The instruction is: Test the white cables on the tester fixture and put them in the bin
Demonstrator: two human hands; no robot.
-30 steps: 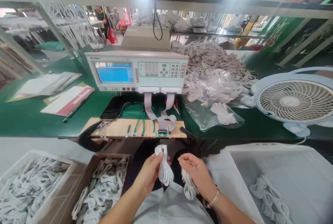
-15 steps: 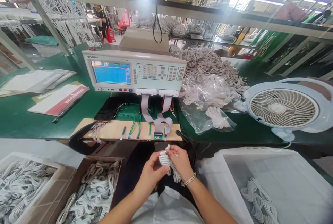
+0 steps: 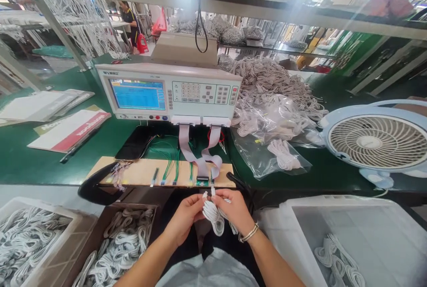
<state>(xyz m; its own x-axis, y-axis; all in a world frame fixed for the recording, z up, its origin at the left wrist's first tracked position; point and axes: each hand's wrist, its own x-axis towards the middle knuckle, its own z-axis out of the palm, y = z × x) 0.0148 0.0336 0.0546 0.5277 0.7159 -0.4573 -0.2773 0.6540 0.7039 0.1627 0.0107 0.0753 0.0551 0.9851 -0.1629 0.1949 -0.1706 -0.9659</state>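
Note:
A coiled white cable (image 3: 214,218) hangs between my two hands, just in front of the bench edge. My left hand (image 3: 187,213) pinches one end of it, where a small white connector (image 3: 204,195) sticks up past the fingertips. In my right hand (image 3: 235,209) is the other connector end, held upright close below the small green circuit board (image 3: 202,183) on the wooden strip (image 3: 133,173). Whether that end touches the socket beside the board, I cannot tell. Grey ribbon cables (image 3: 187,144) run from the board up to the tester (image 3: 170,93) with its lit blue screen.
To the left stand a white bin (image 3: 75,233) and a brown box (image 3: 154,229), both full of coiled cables. A white bin (image 3: 287,220) with a few coils is at right. On the bench are a fan (image 3: 373,140), bagged cables (image 3: 276,118), notebooks (image 3: 70,131) and a black phone-like slab (image 3: 135,142).
My hands have raised the cable's ends towards the bench edge. The left fingers have shifted from the coil to a connector end, and the coil hangs lower. The view has tilted slightly.

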